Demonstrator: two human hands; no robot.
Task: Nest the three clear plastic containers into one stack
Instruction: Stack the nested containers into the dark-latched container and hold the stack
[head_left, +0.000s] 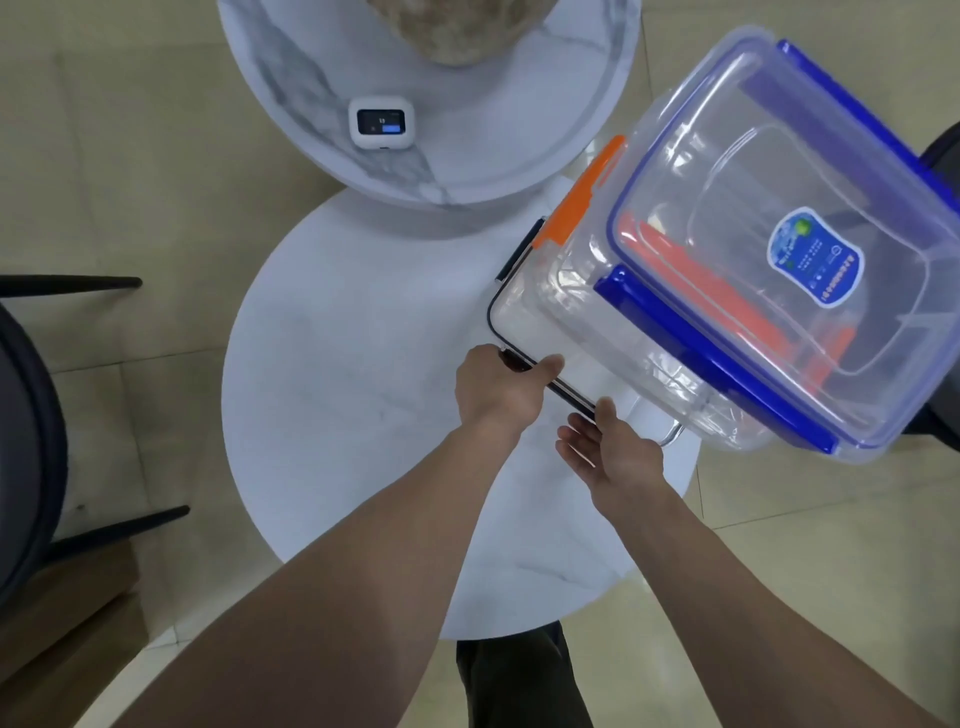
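Note:
Three clear plastic containers stand stacked at the right edge of the round white table (337, 415). The top one has a blue rim and blue clips (779, 208) with a blue label. Under it sits an orange-clipped container (587, 197). The lowest has a black rim (519, 322). My left hand (498, 384) grips the black rim's near edge, fingers closed over a clip. My right hand (613, 452) rests against the same rim a little to the right, thumb on the rim and fingers spread beneath.
A higher marble table (467, 156) stands behind, carrying a small white device with a screen (382, 122) and a stone-like object. Dark chair legs (78, 283) show at the left. Tiled floor surrounds the tables.

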